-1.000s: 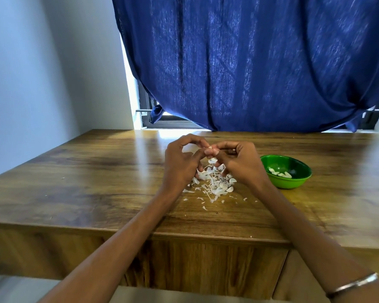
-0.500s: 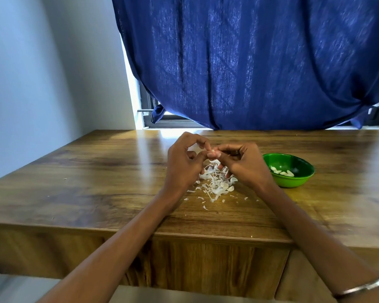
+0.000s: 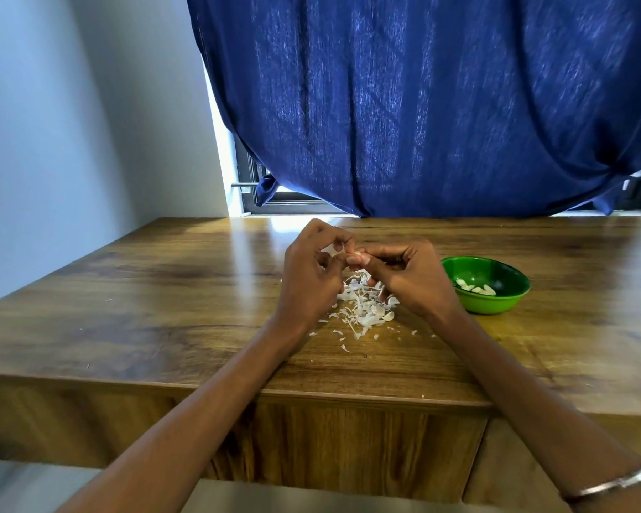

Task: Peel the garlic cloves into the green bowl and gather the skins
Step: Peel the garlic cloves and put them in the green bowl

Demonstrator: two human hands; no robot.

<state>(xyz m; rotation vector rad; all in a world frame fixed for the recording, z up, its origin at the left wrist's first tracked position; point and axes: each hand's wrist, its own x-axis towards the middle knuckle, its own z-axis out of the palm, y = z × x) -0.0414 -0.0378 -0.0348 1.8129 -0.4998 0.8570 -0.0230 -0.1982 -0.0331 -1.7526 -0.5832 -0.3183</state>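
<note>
My left hand [image 3: 311, 275] and my right hand [image 3: 411, 275] meet fingertip to fingertip above the table, both pinching one small pale garlic clove [image 3: 356, 255]. Most of the clove is hidden by the fingers. Directly below the hands lies a loose pile of white garlic skins [image 3: 365, 309], with a few flakes scattered toward me. To the right of my right hand stands the green bowl [image 3: 496, 307], holding several peeled white cloves [image 3: 476, 288].
The wooden table [image 3: 163, 309] stretches left and right, its front edge close to me. A dark blue curtain [image 3: 422, 105] hangs over the window behind the table. A white wall is on the left. A metal bangle [image 3: 607, 485] sits on my right wrist.
My left index finger has lifted and curled a little over the clove. The hands stay together above the skin pile; the view has shifted slightly.
</note>
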